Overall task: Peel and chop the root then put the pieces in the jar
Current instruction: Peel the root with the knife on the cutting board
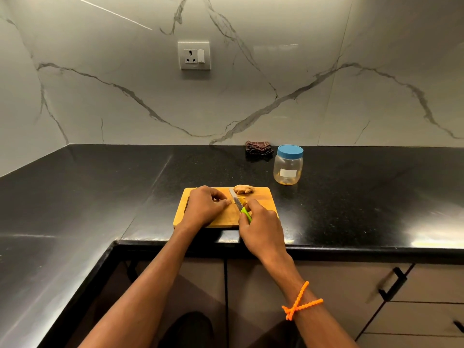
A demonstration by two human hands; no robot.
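A folded dark brown checked cloth (259, 147) lies by the wall at 12 o'clock from the rectangular wooden chopping board (263, 197), w/ a clear plastic jar with a blue screw lid (288, 165) just beside it at 1 o'clock, lid on, well apart from the board. Nothing stands between board and jar.

On the board, a knobbly tan piece of ginger root (244, 189) sits at the far edge, 12 o'clock. A smaller yellowish piece (242, 200) lies mid-board against the blade of the green-handled kitchen knife (238, 202).

The right hand (261, 229), orange beaded cord at the wrist, is curled round the knife handle; blade points away toward 11 o'clock. The left hand (204, 205) rests on the board at 9 o'clock from the blade, fingertips bent down near the small piece; can't tell whether they pinch it.

Board's near edge sits close to the front lip of the glossy black stone bench (100, 187). Open bench spreads left round the corner toward 9 o'clock & right toward 3 o'clock.

Behind: white grey-veined marble wall w/ a white socket plate (194, 55) at 12 o'clock. Below the lip, brownish cabinet fronts w/ black handles (393, 283) at 4 o'clock.
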